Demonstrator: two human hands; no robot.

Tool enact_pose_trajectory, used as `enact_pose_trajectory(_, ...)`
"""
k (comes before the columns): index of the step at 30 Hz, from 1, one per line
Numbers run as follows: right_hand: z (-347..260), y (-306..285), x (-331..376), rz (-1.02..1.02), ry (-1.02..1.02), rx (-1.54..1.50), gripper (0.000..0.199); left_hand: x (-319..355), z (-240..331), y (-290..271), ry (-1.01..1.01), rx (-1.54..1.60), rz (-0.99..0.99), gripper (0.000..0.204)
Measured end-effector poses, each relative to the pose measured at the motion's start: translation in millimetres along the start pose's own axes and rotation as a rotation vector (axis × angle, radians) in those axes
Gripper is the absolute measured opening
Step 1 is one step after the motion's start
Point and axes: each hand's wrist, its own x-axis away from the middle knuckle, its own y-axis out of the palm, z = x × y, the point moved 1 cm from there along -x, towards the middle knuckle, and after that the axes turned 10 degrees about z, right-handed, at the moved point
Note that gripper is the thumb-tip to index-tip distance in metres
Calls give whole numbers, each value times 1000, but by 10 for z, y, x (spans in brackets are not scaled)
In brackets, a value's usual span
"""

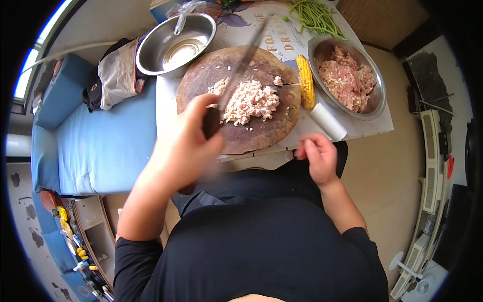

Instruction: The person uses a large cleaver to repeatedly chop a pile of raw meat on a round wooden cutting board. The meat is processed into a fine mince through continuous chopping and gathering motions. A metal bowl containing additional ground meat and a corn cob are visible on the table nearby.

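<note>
My left hand (188, 133) is closed round the dark handle of a cleaver (242, 63), seen nearly edge-on with its blade slanting up and to the right. The cleaver is over a round wooden chopping board (274, 128). On the board lies a pile of chopped pale pink meat (251, 103), with small bits scattered round it; the blade and hand cover part of its left side. My right hand (319, 156) is off the board, near the table's front edge, its fingers curled in and the thumb against them. I see nothing held in it.
A metal bowl (370, 103) of minced meat (347, 80) stands right of the board. Between them are a corn cob (305, 83) and a white roll (327, 122). Green beans (314, 17) lie at the back. An empty-looking steel basin (146, 53) stands back left, beside a blue sofa (105, 146).
</note>
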Motion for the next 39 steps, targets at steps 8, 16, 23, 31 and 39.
enact_pose_trajectory(8, -402, 766, -203, -294, 350, -427, 39, 185, 133, 532, 395, -285, 36, 47)
enact_pose_trajectory(16, -377, 200, -302, -10, 491, -404, 26, 110, -505, 350, 287, 299, 257, 35)
enact_pose_trajectory(23, -261, -345, -503, 245, 669, -184, 28, -107, -2325, 404, -187, 284, 727, 27)
enact_pose_trajectory(31, -91, -277, -611, 124, 771, -60, 24, 127, -3063, 653, -383, -500, 567, 40)
enact_pose_trajectory(39, -433, 555, -594, -2, 565, 204, 24, 82, -2938, 716, -454, -553, 440, 48)
